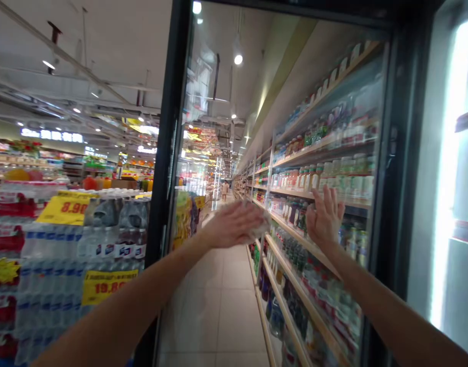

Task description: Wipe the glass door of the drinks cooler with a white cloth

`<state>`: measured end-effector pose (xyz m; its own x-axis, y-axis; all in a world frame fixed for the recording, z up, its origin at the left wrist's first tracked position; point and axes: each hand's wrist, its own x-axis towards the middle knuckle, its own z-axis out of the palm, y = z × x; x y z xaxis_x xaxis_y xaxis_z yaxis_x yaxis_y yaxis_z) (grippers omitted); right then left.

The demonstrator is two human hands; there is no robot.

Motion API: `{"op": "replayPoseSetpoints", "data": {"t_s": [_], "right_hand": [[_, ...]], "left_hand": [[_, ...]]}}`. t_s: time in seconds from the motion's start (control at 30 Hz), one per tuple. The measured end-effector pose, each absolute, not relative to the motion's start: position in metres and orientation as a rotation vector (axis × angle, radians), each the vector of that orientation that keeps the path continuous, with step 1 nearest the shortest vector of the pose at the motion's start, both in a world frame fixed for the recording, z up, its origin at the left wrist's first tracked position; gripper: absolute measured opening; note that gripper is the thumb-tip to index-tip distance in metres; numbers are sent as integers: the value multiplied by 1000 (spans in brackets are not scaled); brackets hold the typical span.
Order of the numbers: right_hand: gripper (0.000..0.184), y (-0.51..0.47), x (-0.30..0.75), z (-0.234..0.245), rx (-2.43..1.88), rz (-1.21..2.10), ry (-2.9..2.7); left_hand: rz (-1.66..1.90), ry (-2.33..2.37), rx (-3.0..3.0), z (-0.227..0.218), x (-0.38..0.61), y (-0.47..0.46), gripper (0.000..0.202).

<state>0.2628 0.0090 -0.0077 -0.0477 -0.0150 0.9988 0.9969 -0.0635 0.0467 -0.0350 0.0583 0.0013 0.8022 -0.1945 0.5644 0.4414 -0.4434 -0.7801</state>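
A tall glass door [234,316] in a black frame stands in front of me. My left hand [237,224] is in front of the middle of the glass, fingers stretched out to the right and smeared by motion. I see nothing clearly held in it. My right hand [326,216] is raised on the right side of the pane, palm forward and fingers apart, with nothing in it. Whether either hand touches the glass, I cannot tell. Shelves of bottles [314,176] show in the glass, through it or mirrored.
On the left, packs of bottled water [50,285] are stacked high, with a yellow price sign [68,208] on top. A bright light strip [450,168] runs down inside the cooler at right. A distant person [225,190] shows in the glass.
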Motion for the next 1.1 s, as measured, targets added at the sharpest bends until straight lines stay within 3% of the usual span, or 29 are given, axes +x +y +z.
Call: {"op": "replayPoseSetpoints", "data": {"t_s": [0.13, 0.37, 0.47, 0.57, 0.63, 0.83, 1.0, 1.1], "right_hand": [[51, 9, 264, -8, -1218, -1297, -1191], [50, 8, 264, -8, -1180, -1338, -1187], [50, 9, 264, -8, -1154, -1358, -1180], [50, 9, 265, -8, -1156, -1350, -1183], [51, 9, 264, -8, -1169, -1329, -1183], [49, 8, 263, -8, -1183, -1343, -1188], [47, 9, 262, -8, -1164, -1359, -1174], [48, 9, 261, -8, -1171, -1341, -1174]], "left_hand": [[-1133, -651, -1754, 48, -42, 61, 57], [-571, -6, -1990, -28, 11, 45, 46], [-645, -53, -1965, 3, 6, 49, 47], [-1075, -477, -1825, 54, -12, 54, 53], [-1260, -690, -1730, 64, -17, 54, 55], [-643, -153, -1942, 21, -22, 51, 49], [-1139, -654, -1671, 55, -77, 66, 53], [-1210, -763, -1625, 38, -86, 65, 53]]}}
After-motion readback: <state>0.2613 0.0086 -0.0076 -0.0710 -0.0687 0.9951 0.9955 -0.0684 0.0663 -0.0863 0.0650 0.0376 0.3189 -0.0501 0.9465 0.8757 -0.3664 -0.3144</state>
